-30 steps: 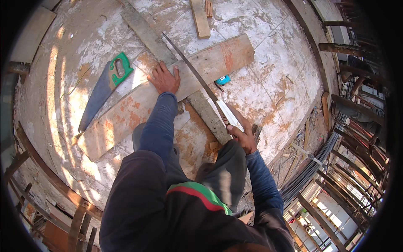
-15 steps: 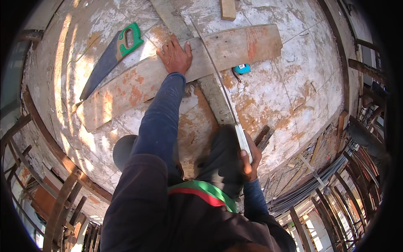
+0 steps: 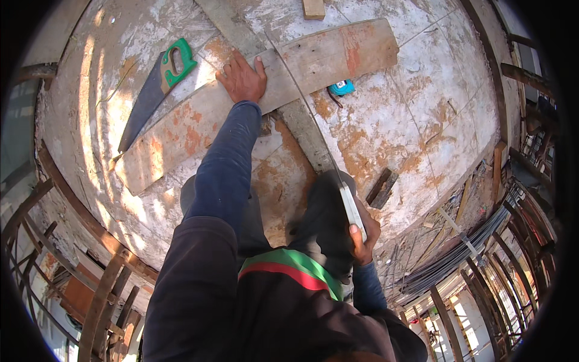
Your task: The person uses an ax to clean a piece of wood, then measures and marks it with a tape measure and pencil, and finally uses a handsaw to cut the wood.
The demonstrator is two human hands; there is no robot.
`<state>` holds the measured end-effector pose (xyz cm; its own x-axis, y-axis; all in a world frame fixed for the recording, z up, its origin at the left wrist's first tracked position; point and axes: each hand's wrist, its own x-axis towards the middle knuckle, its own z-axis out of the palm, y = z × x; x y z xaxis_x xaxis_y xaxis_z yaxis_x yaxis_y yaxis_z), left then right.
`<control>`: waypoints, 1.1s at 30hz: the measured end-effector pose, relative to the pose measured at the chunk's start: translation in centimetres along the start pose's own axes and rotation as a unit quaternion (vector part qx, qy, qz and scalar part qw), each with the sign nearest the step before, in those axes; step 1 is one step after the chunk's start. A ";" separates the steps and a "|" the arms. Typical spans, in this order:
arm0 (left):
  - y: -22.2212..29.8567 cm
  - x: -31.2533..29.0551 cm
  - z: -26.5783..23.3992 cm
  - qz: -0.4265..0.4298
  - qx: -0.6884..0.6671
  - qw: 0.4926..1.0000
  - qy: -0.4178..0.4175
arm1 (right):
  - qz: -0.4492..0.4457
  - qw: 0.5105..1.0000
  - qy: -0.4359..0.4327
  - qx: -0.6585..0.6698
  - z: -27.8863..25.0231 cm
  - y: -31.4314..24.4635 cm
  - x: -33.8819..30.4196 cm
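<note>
My left hand [image 3: 242,78] presses palm-down on a long weathered wooden plank [image 3: 338,51], its fingers spread. In my right hand [image 3: 367,232] is the pale handle of a handsaw [image 3: 353,211], with the fingers wrapped round it. Seen edge-on, the thin saw blade runs away from me and crosses the plank to the right of my left hand. Whether its teeth have cut into the wood cannot be made out. A narrower grey board [image 3: 304,136] lies crosswise beneath the plank, reaching toward my knee.
A second handsaw [image 3: 148,96] with a green handle lies left of the plank. Close to the plank's near right edge sits a blue tape measure [image 3: 342,88]. Dark wood offcuts [image 3: 382,188] lie right of my knee, and a wood block [image 3: 313,9] is at the far edge.
The saw has slid back toward me across the plank, with my right hand still round its handle. My left hand stays on the plank. The whole view has turned slightly.
</note>
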<state>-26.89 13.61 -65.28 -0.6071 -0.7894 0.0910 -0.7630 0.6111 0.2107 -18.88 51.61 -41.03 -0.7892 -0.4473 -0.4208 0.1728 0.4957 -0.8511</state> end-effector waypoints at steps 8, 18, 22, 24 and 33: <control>0.9 -0.1 -0.5 0.006 -0.001 1.000 -0.021 | -0.071 0.997 0.020 0.013 6.5 0.1 11.7; 0.3 0.3 -0.7 -0.003 0.009 0.999 -0.032 | -0.043 0.999 0.027 0.011 3.2 1.5 4.0; 0.6 0.1 -0.3 0.016 -0.003 1.000 0.006 | -0.064 0.994 0.035 0.078 8.3 1.0 14.0; 1.0 0.5 -0.1 0.019 -0.008 1.000 0.004 | -0.053 0.996 0.028 0.072 7.8 1.2 13.6; 0.4 0.2 -0.8 0.005 0.019 1.000 -0.007 | -0.027 0.999 -0.003 0.031 2.8 -0.9 6.8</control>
<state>-27.11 13.64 -64.45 -0.6172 -0.7827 0.0799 -0.7646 0.6207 0.1735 -22.76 46.03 -44.07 -0.7950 -0.4764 -0.3755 0.1669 0.4233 -0.8905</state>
